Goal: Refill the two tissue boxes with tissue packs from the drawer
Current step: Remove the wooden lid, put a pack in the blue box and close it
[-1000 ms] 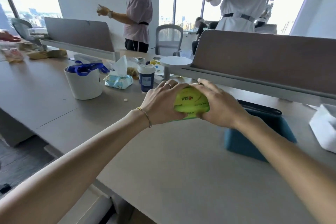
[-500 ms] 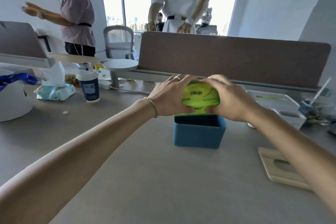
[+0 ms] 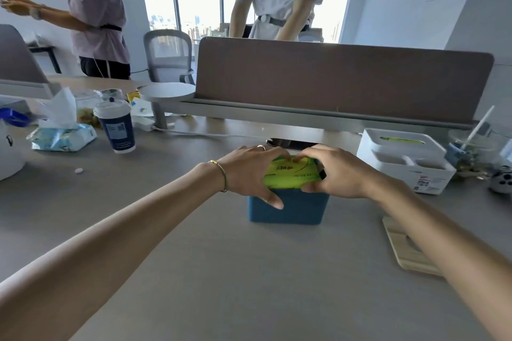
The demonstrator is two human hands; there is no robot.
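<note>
Two hands are clamped on one green tissue pack (image 3: pixel 291 173), which sits at the open mouth of the blue tissue box (image 3: pixel 288 209) in the middle of the bench (image 3: pixel 221 271). I have my left hand (image 3: pixel 249 171) curled round the pack's left end, thumb hanging down over the box's front wall, and my right hand (image 3: pixel 335 171) curled round the right end, fingertips of both meeting over the far edge. I judge the squeeze from both ends is there to narrow the soft pack so it slips between the box walls; most of it stands above the rim, so the insertion looks barely begun.

The pack is glossy plastic film, pillowy and yielding, with printed lettering on top. The box is a matte, rounded-corner cuboid, stiff enough to hold its shape under pressure.

Further out on my right stands a white tissue box (image 3: pixel 404 160), smooth hard plastic with a slotted top showing a strip of green, so it seems to be filled already. A pale wooden lid (image 3: pixel 407 249) lies flat near my right forearm, probably the blue box's cover. On my left are a lidded paper cup (image 3: pixel 117 126) and a crinkled soft pack of wipes (image 3: pixel 62 135).
</note>
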